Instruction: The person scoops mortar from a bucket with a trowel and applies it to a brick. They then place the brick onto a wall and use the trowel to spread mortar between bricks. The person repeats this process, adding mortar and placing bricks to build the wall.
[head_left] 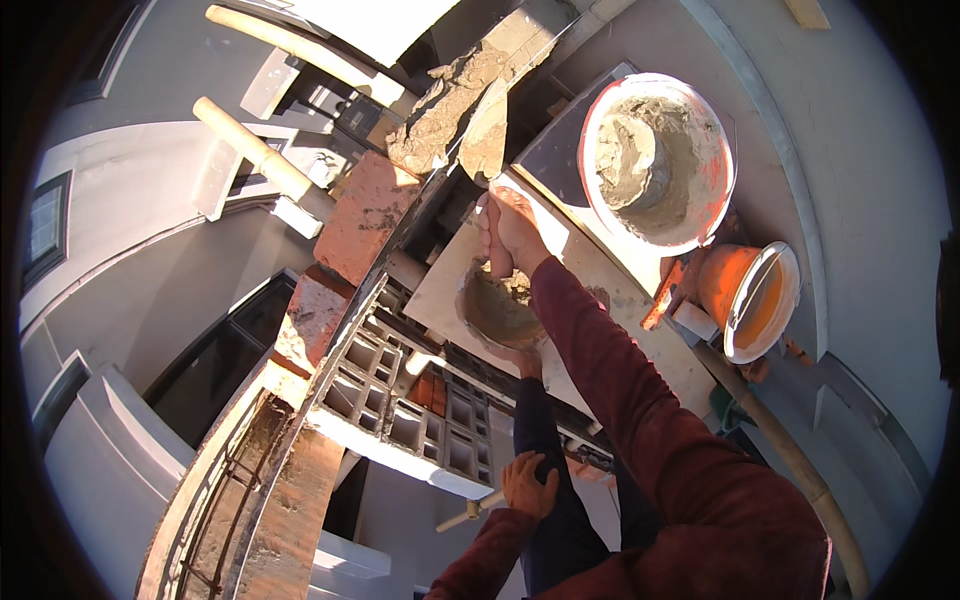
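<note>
My right hand [512, 232] is wrapped around the handle of a trowel. The trowel's blade [484, 140] points away from me and lies against the edge of a bed of wet mortar [445, 105] on top of the wall. On my leg rests my left hand [530, 485], its fingers spread and holding nothing. Below my right forearm a round bowl [490, 320] with some mortar inside stands on a board by my bare foot [527, 362]; the forearm partly hides it. A red brick [368, 217] sits on the wall just nearer than the mortar.
A large bucket [715, 180] of mortar stands at the right, with a smaller orange bucket [745, 300] nearer. The plank platform [655, 350] is under my feet. Wooden poles [262, 152] jut out at left. Hollow blocks [405, 425] show far below. Reinforcing bars [222, 490] run inside the wall.
</note>
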